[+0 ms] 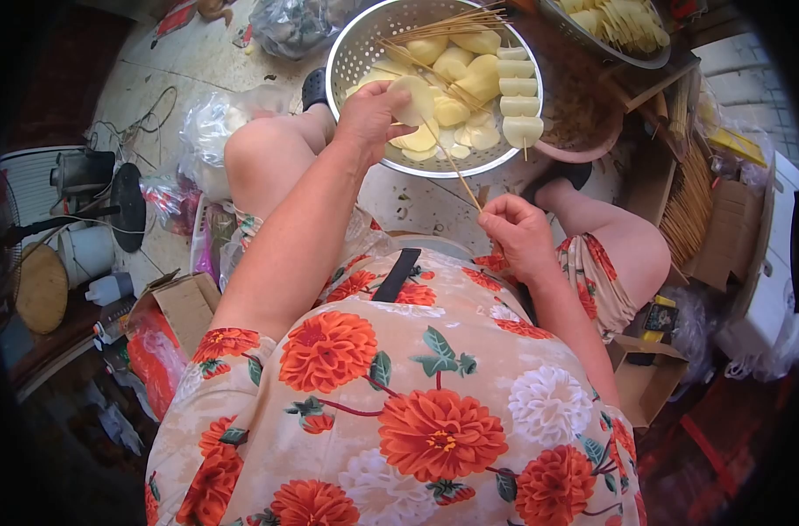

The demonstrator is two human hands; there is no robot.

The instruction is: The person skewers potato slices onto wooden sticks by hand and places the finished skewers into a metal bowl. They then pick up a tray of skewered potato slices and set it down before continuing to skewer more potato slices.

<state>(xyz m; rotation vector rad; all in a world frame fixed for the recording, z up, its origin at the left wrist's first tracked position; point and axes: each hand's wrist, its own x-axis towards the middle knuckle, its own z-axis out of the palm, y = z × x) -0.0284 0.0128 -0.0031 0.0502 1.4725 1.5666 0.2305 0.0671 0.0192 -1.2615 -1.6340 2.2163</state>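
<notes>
Directly in left hand (369, 120): potato slice (414, 100)

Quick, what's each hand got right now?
Left hand: closed, holding a pale yellow slice.
Right hand: closed, pinching a thin skewer.

two hands (370, 123) (518, 230), two metal bowls (347, 79) (632, 60)

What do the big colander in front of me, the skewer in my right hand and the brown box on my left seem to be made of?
The colander: metal, probably stainless steel, by its shiny silver rim and punched holes.
The skewer: likely bamboo or wood, matte, judging by its tan colour.
The brown box: seemingly cardboard, matte, with thin flat sides.
</notes>
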